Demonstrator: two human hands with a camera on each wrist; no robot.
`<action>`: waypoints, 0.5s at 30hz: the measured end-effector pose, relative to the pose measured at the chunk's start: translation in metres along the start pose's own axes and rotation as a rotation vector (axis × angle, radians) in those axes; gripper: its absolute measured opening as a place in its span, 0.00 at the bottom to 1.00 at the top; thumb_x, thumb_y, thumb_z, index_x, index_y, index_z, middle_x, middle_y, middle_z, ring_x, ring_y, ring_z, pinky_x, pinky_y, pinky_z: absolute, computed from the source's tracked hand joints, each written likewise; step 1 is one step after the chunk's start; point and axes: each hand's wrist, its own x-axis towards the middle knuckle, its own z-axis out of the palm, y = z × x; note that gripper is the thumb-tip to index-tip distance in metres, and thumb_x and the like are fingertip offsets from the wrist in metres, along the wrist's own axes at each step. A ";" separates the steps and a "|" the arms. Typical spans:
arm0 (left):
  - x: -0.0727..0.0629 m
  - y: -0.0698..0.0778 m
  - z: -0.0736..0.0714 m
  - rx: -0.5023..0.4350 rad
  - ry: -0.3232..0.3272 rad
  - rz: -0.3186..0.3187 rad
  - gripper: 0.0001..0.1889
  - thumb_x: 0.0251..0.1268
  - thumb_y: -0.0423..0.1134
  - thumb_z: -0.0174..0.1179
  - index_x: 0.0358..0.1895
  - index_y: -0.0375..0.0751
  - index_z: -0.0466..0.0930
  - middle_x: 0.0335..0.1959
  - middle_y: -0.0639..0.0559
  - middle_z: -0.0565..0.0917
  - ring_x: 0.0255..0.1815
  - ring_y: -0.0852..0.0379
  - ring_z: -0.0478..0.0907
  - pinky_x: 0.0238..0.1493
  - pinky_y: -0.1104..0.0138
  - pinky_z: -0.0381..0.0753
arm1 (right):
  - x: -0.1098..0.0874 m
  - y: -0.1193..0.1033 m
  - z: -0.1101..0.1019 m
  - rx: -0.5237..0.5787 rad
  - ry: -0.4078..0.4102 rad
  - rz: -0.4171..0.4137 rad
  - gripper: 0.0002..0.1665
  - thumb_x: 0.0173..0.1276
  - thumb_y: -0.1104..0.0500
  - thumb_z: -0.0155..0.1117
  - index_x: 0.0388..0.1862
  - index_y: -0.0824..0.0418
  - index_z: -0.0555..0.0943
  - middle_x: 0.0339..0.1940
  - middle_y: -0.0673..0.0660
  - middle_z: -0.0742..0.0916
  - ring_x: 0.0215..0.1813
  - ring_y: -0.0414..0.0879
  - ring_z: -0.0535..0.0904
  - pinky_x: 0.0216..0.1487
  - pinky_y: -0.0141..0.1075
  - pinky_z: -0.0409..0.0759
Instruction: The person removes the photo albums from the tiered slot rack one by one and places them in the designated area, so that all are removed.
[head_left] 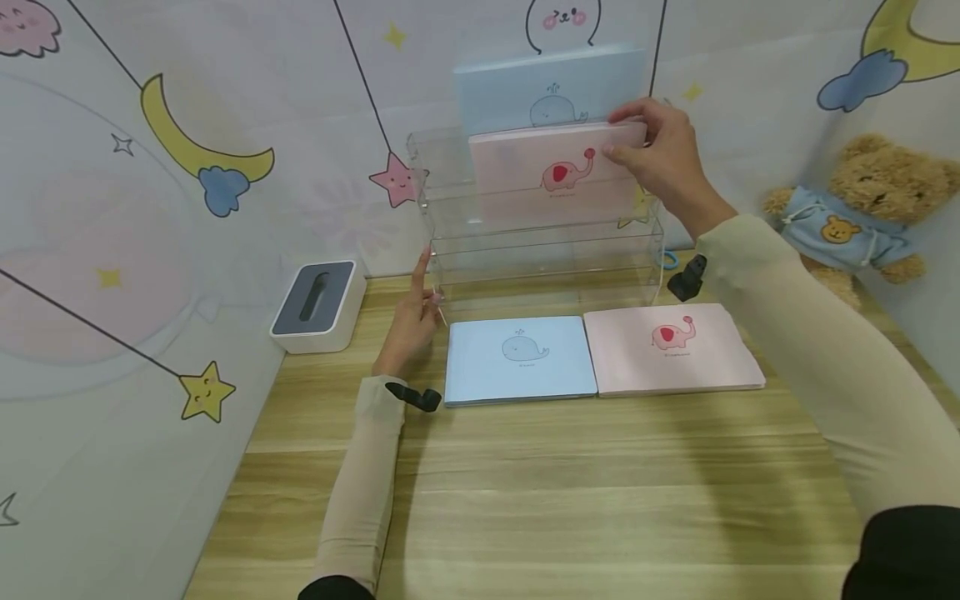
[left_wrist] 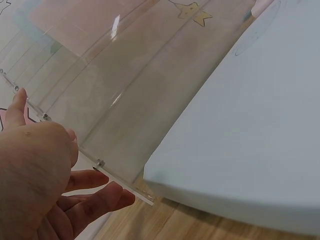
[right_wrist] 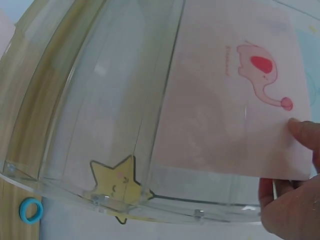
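My right hand (head_left: 660, 154) grips the upper right corner of a pink elephant notebook (head_left: 510, 171) between thumb and fingers. That notebook stands in an upper tier of a clear acrylic rack (head_left: 540, 250), in front of a blue whale notebook (head_left: 487, 92). In the right wrist view, the thumb (right_wrist: 302, 131) lies on the pink cover. Low at the rack's left side, my left hand (head_left: 412, 325) touches the side panel, index finger extended up along it and the other fingers bent loosely near its edge. The rack's lower tiers show through the clear panels.
Before the rack lie a blue whale notebook (head_left: 521, 358) and a pink elephant notebook (head_left: 675, 350), side by side on the wooden table (head_left: 570, 500). A white box with a grey top (head_left: 318, 304) stands left, a teddy bear (head_left: 855, 208) right. A blue ring (right_wrist: 31, 210) lies beside the rack.
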 end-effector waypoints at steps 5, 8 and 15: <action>-0.001 -0.001 0.001 0.009 -0.002 -0.006 0.44 0.88 0.35 0.49 0.87 0.79 0.33 0.55 0.35 0.84 0.45 0.44 0.82 0.48 0.55 0.83 | 0.002 -0.003 0.001 -0.011 -0.002 -0.012 0.24 0.75 0.55 0.73 0.68 0.49 0.84 0.71 0.54 0.85 0.62 0.42 0.81 0.68 0.36 0.80; -0.001 0.000 0.001 0.015 -0.002 -0.013 0.45 0.88 0.35 0.49 0.87 0.81 0.33 0.56 0.35 0.84 0.47 0.44 0.83 0.48 0.54 0.83 | 0.002 -0.004 0.002 -0.039 0.002 -0.005 0.24 0.75 0.55 0.73 0.68 0.51 0.85 0.72 0.54 0.84 0.65 0.42 0.78 0.70 0.36 0.79; -0.002 0.003 0.001 0.018 0.002 -0.027 0.46 0.88 0.35 0.49 0.86 0.82 0.32 0.56 0.35 0.84 0.49 0.43 0.83 0.51 0.51 0.84 | 0.005 -0.001 0.009 -0.113 0.080 -0.003 0.19 0.75 0.55 0.74 0.63 0.51 0.89 0.69 0.51 0.87 0.67 0.38 0.75 0.72 0.35 0.77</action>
